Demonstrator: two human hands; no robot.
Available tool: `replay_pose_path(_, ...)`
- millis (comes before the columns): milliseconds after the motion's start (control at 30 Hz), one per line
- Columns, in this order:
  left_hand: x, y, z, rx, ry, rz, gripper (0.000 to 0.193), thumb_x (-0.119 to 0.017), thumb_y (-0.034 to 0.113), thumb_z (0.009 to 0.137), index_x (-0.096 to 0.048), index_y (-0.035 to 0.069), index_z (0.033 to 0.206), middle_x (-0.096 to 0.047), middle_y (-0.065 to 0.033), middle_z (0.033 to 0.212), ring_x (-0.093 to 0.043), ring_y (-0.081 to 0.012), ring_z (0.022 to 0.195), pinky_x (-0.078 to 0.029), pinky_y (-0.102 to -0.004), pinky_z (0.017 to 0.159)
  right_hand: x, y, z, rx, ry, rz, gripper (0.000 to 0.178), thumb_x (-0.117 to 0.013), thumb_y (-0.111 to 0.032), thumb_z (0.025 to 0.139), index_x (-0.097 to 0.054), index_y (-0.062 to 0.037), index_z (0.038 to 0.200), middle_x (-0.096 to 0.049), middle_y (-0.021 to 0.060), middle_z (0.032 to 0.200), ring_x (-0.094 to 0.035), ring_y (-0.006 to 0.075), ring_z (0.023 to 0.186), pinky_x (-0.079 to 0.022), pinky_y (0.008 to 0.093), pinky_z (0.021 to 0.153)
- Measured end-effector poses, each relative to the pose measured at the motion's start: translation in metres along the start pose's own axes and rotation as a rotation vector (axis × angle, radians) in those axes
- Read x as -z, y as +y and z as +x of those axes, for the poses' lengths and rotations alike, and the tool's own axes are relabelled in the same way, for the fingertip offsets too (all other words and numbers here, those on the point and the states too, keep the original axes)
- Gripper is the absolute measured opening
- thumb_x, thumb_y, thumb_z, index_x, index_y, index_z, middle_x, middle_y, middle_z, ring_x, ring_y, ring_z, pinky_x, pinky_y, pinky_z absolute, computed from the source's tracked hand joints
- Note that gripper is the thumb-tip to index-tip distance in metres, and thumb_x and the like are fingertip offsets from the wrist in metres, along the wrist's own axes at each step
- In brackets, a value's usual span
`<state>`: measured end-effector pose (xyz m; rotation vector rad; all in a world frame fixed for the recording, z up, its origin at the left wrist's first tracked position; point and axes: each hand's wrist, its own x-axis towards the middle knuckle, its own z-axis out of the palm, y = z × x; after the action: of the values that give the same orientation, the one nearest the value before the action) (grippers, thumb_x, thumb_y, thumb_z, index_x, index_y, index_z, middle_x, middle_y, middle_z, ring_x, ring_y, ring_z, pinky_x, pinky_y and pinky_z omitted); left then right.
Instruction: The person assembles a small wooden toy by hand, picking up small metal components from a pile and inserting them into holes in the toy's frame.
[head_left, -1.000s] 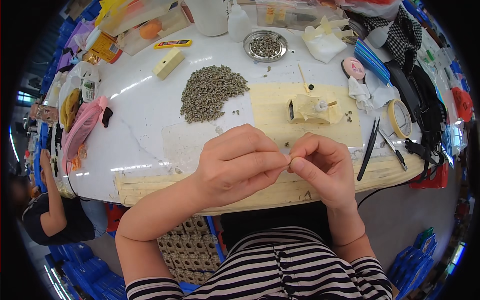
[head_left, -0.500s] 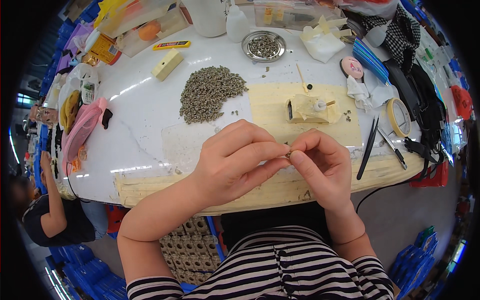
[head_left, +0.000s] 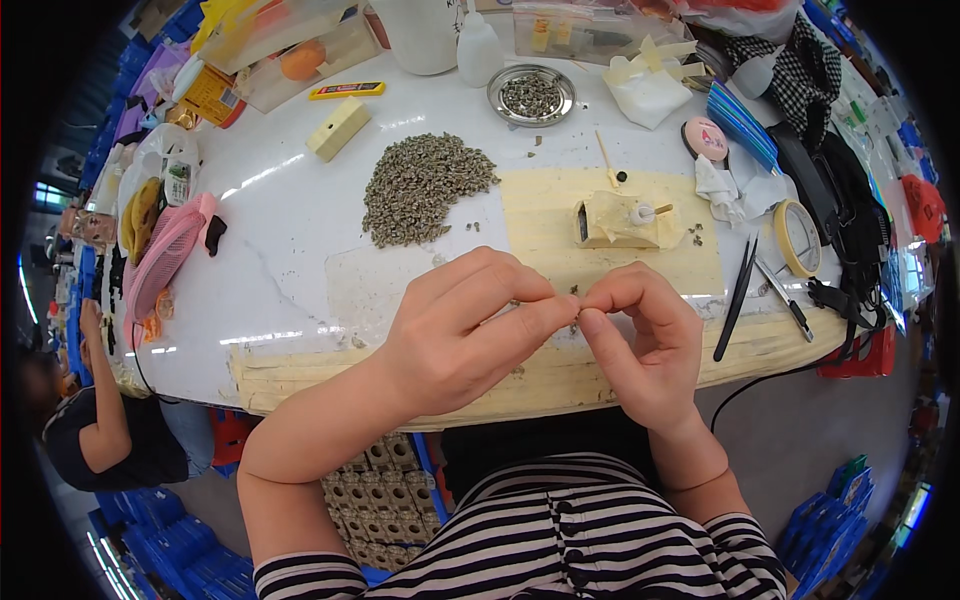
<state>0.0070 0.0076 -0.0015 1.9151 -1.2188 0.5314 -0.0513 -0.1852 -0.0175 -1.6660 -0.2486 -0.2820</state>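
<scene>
My left hand (head_left: 470,335) and my right hand (head_left: 648,345) meet over the near edge of the table, fingertips almost touching. Pinched between them is a small metal part (head_left: 575,291), mostly covered by the fingers, so its shape is unclear. Beyond my left hand lies a big heap of small grey-brown metal parts (head_left: 425,188), with a few loose ones beside it. A block wrapped in cream tape (head_left: 600,228), with a white nozzle and a thin stick on top, stands just past my right hand.
A round metal dish (head_left: 532,123) holds more small parts at the back. Black tweezers (head_left: 737,300), a craft knife (head_left: 786,300) and a tape roll (head_left: 797,237) lie at right. A yellowish block (head_left: 338,128) and pink mesh pouch (head_left: 165,260) are at left. Another person (head_left: 115,440) sits far left.
The fingers of my left hand have shifted at the pinch, its thumb drawing back under the index finger. My right hand stays nearly in place. Things on the table appear unmoved.
</scene>
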Motion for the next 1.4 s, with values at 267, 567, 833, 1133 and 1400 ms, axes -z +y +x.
replay_pose_path(267,-0.0029,0.0016,-0.0013,0.003,0.026,-0.047,0.031,-0.081,-0.005,0.067,-0.073,0.004,0.095,-0.066,-0.0054,0.083,-0.062,-0.0201,0.067,-0.047,-0.029,0.055,0.0013,-0.0028,-0.0013,-0.097,-0.04,0.117,0.005,-0.067,0.003,0.086,-0.065,0.002,0.09,-0.063,0.0059,0.084,-0.059,0.0125,0.077,-0.046,0.0253,0.071)
replay_pose_path(567,-0.004,-0.0001,-0.0026,-0.019,0.031,-0.049,0.029,-0.08,-0.005,0.068,-0.073,0.005,0.094,-0.065,-0.0051,0.082,-0.062,-0.0204,0.067,-0.047,-0.0292,0.055,0.0035,0.0008,-0.0037,-0.202,-0.105,0.3,0.005,-0.065,0.003,0.091,-0.064,0.0027,0.096,-0.063,0.0054,0.092,-0.059,0.0105,0.083,-0.047,0.0237,0.076)
replay_pose_path(833,-0.0044,0.0009,-0.0005,0.015,0.032,-0.087,0.029,-0.081,-0.005,0.068,-0.072,0.004,0.094,-0.065,-0.0055,0.082,-0.062,-0.02,0.069,-0.048,-0.0289,0.056,0.0036,-0.0008,-0.0035,-0.222,-0.1,0.324,0.004,-0.065,0.002,0.092,-0.064,0.0024,0.096,-0.062,0.0045,0.091,-0.059,0.0097,0.085,-0.047,0.0234,0.078)
replay_pose_path(1133,-0.006,0.0034,-0.0019,-0.026,0.035,0.062,0.031,-0.08,-0.005,0.063,-0.071,0.001,0.092,-0.064,-0.0074,0.08,-0.062,-0.0218,0.066,-0.048,-0.0299,0.054,0.0011,-0.0017,-0.0034,-0.173,-0.034,0.197,0.006,-0.069,0.002,0.088,-0.065,0.0017,0.092,-0.063,0.0046,0.088,-0.058,0.0101,0.08,-0.046,0.0237,0.074)
replay_pose_path(1400,-0.0067,0.0058,-0.0031,-0.076,-0.008,0.179,0.034,-0.077,-0.004,0.06,-0.068,-0.004,0.092,-0.061,-0.0107,0.079,-0.06,-0.0239,0.065,-0.048,-0.0312,0.053,-0.0015,0.0002,-0.0008,0.072,0.026,-0.136,0.01,-0.074,0.005,0.079,-0.066,0.0001,0.082,-0.063,0.0074,0.078,-0.059,0.0185,0.071,-0.046,0.0275,0.064)
